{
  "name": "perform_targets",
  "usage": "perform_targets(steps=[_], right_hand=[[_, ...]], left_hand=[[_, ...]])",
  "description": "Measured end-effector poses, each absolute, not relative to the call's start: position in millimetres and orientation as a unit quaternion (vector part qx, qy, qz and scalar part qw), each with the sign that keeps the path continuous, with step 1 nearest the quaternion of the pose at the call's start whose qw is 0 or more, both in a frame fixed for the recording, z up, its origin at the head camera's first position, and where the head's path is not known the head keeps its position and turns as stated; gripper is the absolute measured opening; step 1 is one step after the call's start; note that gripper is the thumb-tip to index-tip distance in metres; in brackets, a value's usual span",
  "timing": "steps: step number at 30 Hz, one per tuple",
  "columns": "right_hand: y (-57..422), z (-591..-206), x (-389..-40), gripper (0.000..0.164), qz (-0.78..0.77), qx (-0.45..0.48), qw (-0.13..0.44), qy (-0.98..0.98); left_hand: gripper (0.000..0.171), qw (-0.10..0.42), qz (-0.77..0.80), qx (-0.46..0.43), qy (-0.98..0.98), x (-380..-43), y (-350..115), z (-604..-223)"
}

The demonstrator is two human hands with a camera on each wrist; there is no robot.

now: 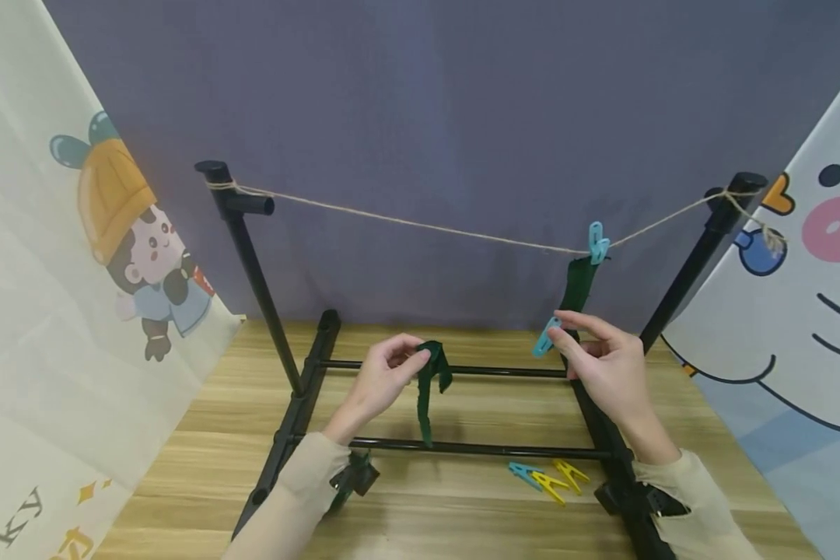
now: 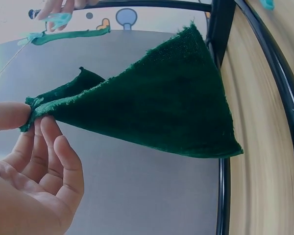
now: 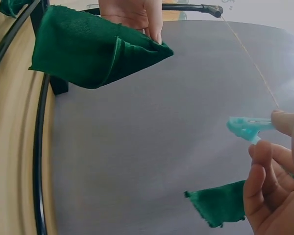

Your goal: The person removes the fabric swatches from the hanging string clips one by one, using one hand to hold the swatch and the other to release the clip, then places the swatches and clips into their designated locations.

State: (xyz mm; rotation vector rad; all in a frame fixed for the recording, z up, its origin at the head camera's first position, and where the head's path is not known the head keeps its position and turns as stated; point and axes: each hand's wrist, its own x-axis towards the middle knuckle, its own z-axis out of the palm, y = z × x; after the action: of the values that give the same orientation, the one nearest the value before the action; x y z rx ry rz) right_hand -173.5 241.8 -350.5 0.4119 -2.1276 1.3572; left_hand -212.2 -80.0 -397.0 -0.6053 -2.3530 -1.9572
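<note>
My left hand (image 1: 385, 373) pinches a dark green cloth (image 2: 152, 103) by one edge between thumb and fingers. The rest of the cloth hangs down in a fold over the black frame's lower bars. On the right, my right hand (image 1: 609, 373) holds a light blue clothespin (image 3: 245, 126) by its handle ends between thumb and fingers. Just behind that hand, another green cloth (image 1: 578, 284) hangs from the twine (image 1: 406, 225), clipped by a second blue clothespin (image 1: 598, 243). My hands are apart, both below the twine.
The twine runs between two black posts, the left post (image 1: 255, 264) and the right post (image 1: 693, 257). One blue clothespin (image 1: 526, 475) and two yellow clothespins (image 1: 548, 487) lie on the wooden table (image 1: 462, 521). More green cloth (image 3: 12, 6) shows at the right wrist view's corner.
</note>
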Motion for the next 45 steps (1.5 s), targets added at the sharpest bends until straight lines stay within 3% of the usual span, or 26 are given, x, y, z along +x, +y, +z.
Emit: perform_targets(steps=[16,22,36,45], right_hand=[[248.5,-379.2,-159.1,0.018,0.525,0.117,0.236,-0.809],[252.3,-392.5,-155.4,0.017,0.533,0.1,0.22,-0.811],[258.8,-419.7,-148.6,0.022,0.525,0.053,0.173,-0.831],[262.4,-433.8,-143.6,0.023,0.546,0.055,0.145,-0.824]], left_hand=[[0.022,0.016,-0.592,-0.186,-0.784,-195.8,-114.3,-406.9],[0.026,-0.004,-0.585,-0.196,-0.787,-188.3,-128.1,-411.6],[0.03,-0.025,-0.552,-0.19,-0.812,-173.2,-157.8,-417.6],[0.023,-0.025,-0.555,-0.19,-0.809,-162.1,-175.2,-423.1]])
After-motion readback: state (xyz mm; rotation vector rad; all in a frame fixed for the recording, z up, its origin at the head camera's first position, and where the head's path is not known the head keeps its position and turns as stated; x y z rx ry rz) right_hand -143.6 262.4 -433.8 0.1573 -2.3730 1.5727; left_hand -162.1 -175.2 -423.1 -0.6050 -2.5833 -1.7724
